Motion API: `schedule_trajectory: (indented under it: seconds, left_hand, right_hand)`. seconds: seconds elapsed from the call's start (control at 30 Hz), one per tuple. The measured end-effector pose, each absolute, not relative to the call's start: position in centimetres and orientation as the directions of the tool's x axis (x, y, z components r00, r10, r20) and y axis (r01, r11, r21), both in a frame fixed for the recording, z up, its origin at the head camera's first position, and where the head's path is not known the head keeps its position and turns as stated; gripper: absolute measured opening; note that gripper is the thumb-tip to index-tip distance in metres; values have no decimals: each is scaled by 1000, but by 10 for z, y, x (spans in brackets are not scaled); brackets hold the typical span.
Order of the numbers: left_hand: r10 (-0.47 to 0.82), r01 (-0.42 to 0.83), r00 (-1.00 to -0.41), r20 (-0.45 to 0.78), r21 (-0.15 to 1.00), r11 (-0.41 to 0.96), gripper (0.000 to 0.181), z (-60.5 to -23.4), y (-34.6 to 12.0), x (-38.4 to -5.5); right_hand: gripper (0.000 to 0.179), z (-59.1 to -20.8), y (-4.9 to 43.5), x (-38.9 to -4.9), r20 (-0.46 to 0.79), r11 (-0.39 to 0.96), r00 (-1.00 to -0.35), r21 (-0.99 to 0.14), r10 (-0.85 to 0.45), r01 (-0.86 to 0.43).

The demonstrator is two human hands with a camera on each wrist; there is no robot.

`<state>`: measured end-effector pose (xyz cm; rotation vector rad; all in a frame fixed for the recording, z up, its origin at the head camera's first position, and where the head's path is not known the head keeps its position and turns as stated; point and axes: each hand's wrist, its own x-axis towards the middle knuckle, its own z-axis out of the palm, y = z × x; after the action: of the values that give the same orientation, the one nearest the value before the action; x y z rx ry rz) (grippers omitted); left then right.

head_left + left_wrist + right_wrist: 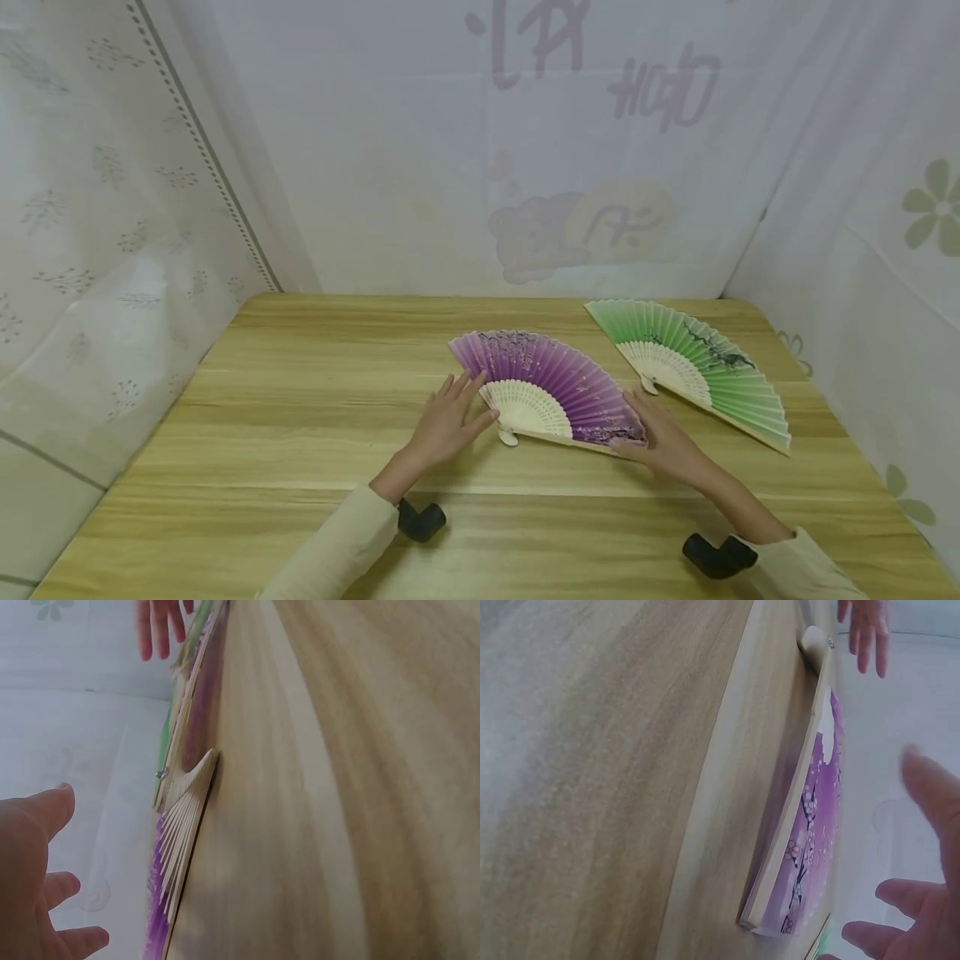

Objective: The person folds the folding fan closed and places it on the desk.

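- Neither hand has closed on anything: the left hand [446, 421] lies with straight, spread fingers at the left edge of the purple fan [551, 385], and the right hand [663, 442] rests with relaxed fingers at the fan's right end, by its outer wooden guard stick. The head view suggests fingertip contact on both sides, but the wrist views leave that unsure.
- The purple fan lies fully spread and flat on the wooden table [300, 400], roughly at the table's middle, its pivot end turned toward the person.
- A green fan [697, 362], also spread, lies just beyond the purple fan, to its right and nearer the back wall; the 2 fans are apart.
- My reading is that the purple fan is light and easily slid; its thin fabric leaf and slim slotted ribs look fragile and would crease or snap under pressure.
- The safest places to hold seem to be the 2 stiff outer guard sticks or the pivot, not the leaf.
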<state>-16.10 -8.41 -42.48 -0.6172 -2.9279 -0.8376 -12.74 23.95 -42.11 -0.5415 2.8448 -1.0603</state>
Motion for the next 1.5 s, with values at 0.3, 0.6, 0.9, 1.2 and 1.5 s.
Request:
schedule_trajectory:
  seconds: [0.3,0.6,0.9,1.2,1.5]
  left_hand:
    - [380,376,-913,146,660,651,62,-426,-82,-155]
    - [380,334,-916,125,762,555,63,-428,-80,-152]
    - [356,292,-925,129,843,451,62,-433,-76,-149]
    - [366,318,-913,181,877,360,60,-438,-73,-147]
    - [386,291,-907,168,912,289,56,-443,-70,-146]
  right_hand:
    - [81,-423,251,-120,28,508,-931,-832,-364,-223]
    - [74,-424,259,-113,-64,521,-958,-848,-280,-96]
    - [69,-427,263,-108,-99,505,-965,-862,-242,-38]
    - [63,-429,265,-107,-135,500,-969,-866,-207,14]
    - [57,-433,267,-110,-166,518,-966,-854,-197,41]
